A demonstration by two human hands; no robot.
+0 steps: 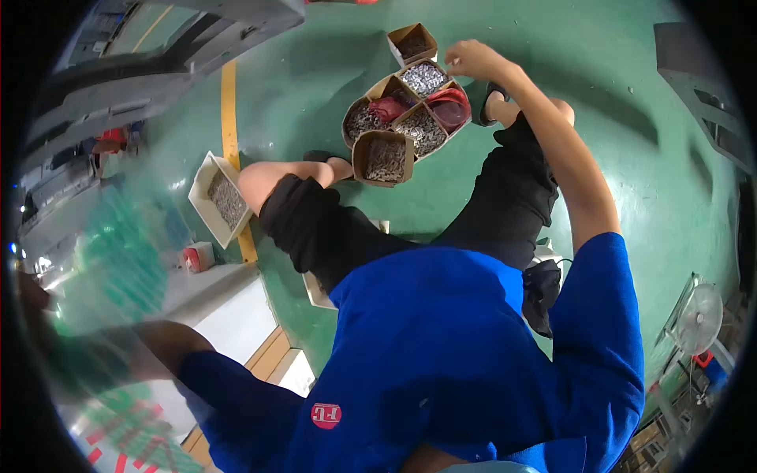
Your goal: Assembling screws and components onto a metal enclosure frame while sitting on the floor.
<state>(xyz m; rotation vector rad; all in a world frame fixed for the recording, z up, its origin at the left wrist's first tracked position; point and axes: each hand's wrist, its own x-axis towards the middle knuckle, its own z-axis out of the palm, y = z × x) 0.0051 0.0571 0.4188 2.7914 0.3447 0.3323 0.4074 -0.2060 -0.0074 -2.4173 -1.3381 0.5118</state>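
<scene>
One batch of bright silver parts (424,77): a heap of small pieces in the far compartment of a sectioned carton (378,87), which sits on the green floor (631,236) between the feet.
Right hand (477,60): at the end of a long forward reach, forearm slanting in from the right, wrist bent so that the knuckles face up and the fingers point left.
Right fingers: loosely curled; I cannot tell whether they pinch anything (the tips are too small to read).
Silver parts and fingers: the heap lies just left of the fingers and slightly nearer the body; the hand's height over the rim is unclear.
Left hand (33,303): far out at the left rim, blurred and dark, arm stretched sideways; I cannot tell how its fingers stand.
Clear plastic bag (122,252): green-striped, smeared across the left forearm and close to that hand; whether gripped, I cannot tell.
Neighbouring boxes: a brown box (409,158) of parts at the near side, another box (426,35) at the far side.
Left of the knee: a white bin (202,203) holding greyish parts, over a yellow line (229,118).
</scene>
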